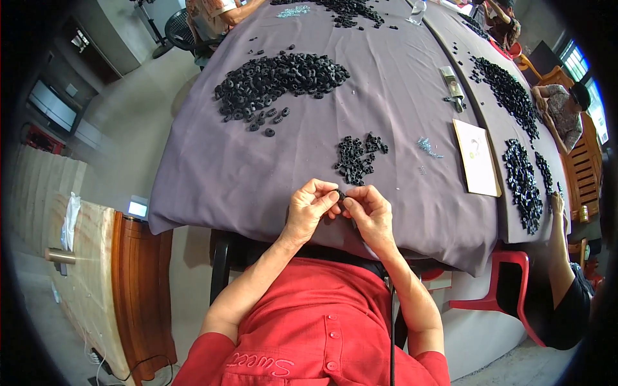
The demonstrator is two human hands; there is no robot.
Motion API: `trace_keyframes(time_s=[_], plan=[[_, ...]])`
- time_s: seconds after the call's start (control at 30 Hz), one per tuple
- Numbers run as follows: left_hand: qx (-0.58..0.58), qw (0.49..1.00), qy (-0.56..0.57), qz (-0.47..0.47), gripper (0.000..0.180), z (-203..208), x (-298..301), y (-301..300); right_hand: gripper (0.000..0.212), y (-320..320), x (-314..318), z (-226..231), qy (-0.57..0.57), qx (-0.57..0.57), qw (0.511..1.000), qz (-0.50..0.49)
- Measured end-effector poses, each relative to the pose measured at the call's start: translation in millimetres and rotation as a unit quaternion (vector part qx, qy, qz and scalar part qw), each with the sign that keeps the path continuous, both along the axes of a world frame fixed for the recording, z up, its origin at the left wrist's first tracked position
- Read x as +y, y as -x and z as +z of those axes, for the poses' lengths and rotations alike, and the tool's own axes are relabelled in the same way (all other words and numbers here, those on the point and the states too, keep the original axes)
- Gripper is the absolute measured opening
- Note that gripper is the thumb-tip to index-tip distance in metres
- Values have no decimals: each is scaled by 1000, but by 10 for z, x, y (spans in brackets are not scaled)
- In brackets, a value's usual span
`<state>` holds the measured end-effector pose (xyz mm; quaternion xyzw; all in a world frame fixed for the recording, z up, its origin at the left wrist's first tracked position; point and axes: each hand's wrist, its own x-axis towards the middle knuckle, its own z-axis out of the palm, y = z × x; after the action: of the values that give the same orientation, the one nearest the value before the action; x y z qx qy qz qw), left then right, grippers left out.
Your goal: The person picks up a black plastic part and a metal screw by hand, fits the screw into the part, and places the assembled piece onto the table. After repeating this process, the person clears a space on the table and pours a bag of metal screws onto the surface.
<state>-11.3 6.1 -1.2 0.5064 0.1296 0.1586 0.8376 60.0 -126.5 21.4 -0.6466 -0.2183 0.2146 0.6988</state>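
Observation:
My left hand [309,211] and my right hand [369,217] meet over the near edge of the cloth-covered table [399,116]. Between their pinched fingertips is a small black part [341,194], mostly covered by the fingers. Just beyond my hands lies a small pile of black blocky parts [354,161]. Farther off to the left spreads a big heap of black ring-shaped parts [283,80]. Tiny silvery-blue pieces [427,148], too small to make out, are scattered to the right of the small pile.
A flat cardboard sheet [475,157] and a tube-like item [453,87] lie at the right. Black parts [523,183] cover the adjoining table, where other people [563,109] sit. A red chair [508,289] stands at the right, a wooden cabinet [143,283] at the left.

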Motion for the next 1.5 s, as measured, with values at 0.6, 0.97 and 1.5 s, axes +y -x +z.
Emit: trace_keyframes(time_s=[0.6, 0.97, 1.5], plan=[[7, 1000, 6, 3, 11, 31, 7, -21, 7, -34, -3, -97, -26, -8, 1000, 13], [-23, 999, -24, -28, 11, -45, 33, -5, 9, -61, -19, -41, 29, -295, 955, -22], [14, 999, -24, -29, 10, -20, 39, 0, 14, -20, -22, 29, 66, -300, 952, 2]])
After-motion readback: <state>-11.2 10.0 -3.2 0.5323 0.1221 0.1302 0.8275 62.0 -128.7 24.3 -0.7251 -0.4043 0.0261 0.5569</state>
